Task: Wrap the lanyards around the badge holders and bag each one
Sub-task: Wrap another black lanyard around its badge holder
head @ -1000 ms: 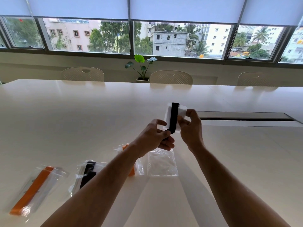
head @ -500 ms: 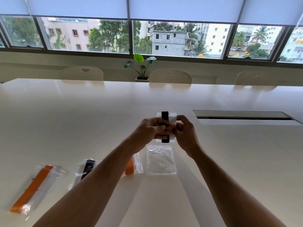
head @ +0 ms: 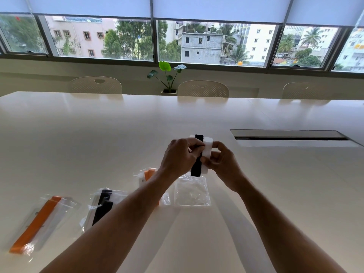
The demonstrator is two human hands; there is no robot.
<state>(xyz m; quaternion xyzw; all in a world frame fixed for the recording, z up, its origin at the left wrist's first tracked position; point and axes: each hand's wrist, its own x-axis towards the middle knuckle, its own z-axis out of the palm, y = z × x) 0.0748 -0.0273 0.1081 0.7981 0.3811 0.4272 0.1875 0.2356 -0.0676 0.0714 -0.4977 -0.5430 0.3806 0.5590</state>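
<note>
A white badge holder [head: 208, 152] with a black lanyard [head: 196, 168] wound round its middle is held upright above the table. My left hand [head: 180, 156] grips its left side, fingers curled over the lanyard. My right hand [head: 221, 162] pinches its right edge with thumb and fingers. An empty clear bag [head: 192, 191] lies flat on the table just below the hands.
Three filled bags lie at the left: one with an orange lanyard [head: 37, 219], one with a black lanyard [head: 102, 205], one with orange [head: 148, 174] partly behind my left forearm. A cable slot [head: 291, 137] sits in the white table [head: 78, 144] at the right. Chairs line the far edge.
The badge holder came down from its raised position toward the table. Both hands closed in on it and now hold it lower, just above the empty bag.
</note>
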